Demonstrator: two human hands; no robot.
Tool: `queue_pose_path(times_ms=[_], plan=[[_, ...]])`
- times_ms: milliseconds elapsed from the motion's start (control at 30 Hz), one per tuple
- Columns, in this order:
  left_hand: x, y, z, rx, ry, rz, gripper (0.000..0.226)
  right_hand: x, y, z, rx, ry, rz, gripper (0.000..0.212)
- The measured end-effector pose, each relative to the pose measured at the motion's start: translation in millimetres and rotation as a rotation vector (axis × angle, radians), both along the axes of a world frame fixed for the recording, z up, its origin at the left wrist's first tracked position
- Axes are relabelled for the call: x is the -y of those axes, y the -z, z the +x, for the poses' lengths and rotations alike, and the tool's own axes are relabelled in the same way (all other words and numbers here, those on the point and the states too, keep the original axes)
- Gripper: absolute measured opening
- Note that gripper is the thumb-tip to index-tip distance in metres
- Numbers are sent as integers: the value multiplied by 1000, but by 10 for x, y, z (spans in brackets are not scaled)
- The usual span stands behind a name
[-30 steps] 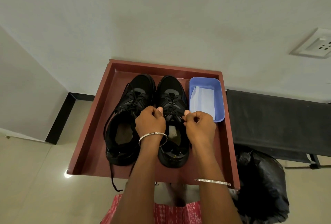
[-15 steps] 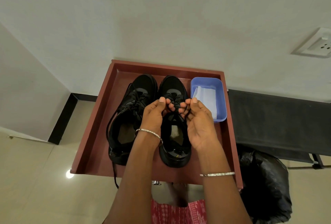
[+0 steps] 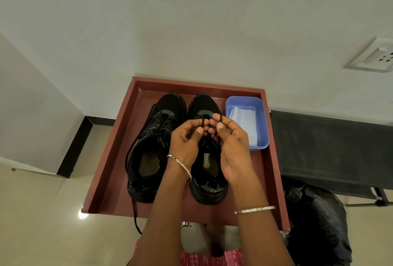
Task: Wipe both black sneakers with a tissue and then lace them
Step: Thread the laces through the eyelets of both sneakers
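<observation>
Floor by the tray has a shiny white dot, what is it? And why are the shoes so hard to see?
In the head view the dot is glare, probably a lamp mirrored in the glossy floor; in the same view the shoes are black and dimly lit, so their black laces barely stand out.

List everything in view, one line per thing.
tray: one, red-brown, against the wall
left sneaker: one, black, left in tray, loose lace end trailing over near edge
right sneaker: one, black, beside it, under the hands
lace: one, black, above right sneaker
box: one, blue, tray's far right corner
tissue: one, white, inside box
socket: one, white, wall, right
bench: one, black, right of tray
bag: one, black, floor, lower right
bangles: two, silver, one per arm
left hand: pinches lace
right hand: pinches lace
</observation>
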State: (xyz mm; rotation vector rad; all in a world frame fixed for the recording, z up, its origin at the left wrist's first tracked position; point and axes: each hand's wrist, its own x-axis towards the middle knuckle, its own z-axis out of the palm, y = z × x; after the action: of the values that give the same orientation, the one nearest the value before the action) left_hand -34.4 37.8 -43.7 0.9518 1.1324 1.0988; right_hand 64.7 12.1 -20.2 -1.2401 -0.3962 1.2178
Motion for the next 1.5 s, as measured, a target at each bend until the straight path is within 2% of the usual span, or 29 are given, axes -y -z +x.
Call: queue_pose_path(times_ms=[200,367,467,600,767,867,967,1067,1133,1233,1367,1433,1500], plan=[[-12,13,7,66,-2,6,21,2,58,35,70,16,-2,20],[-17,32,3,-47,-82,-16,17,25,92,54,179,127,-68,16],[-11,12,-6,-36,-99,-58,19,19,94,44,295,157,-97,21],[-2,0,-14,52,-11,-72,9,1,110,41,281,172,-154,29],[-6,-51,-54,119,81,-116,12,2,107,30,108,120,-82,15],[-14,-67,-60,128,69,-173,16,-5,93,47,88,37,-41,8],[-40,-64,-72,143,43,-219,26,-1,96,110,129,-120,-18,13],[-30,-69,-79,146,23,-236,13,21,64,181,93,-231,-2,20],[-21,-76,-66,144,-7,-244,10,19,70,182,150,-227,11,19],[-26,-84,-43,123,-2,-214,9,-25,118,114,248,-145,4,15],[-17,-82,-40,58,69,-124,9,-83,178,32,275,-67,-40,14],[-21,-70,-44,-11,138,-27,9,-113,220,17,285,-14,-81,17],[-25,-50,-40,-165,185,142,9,-153,258,19,307,23,-136,19]])
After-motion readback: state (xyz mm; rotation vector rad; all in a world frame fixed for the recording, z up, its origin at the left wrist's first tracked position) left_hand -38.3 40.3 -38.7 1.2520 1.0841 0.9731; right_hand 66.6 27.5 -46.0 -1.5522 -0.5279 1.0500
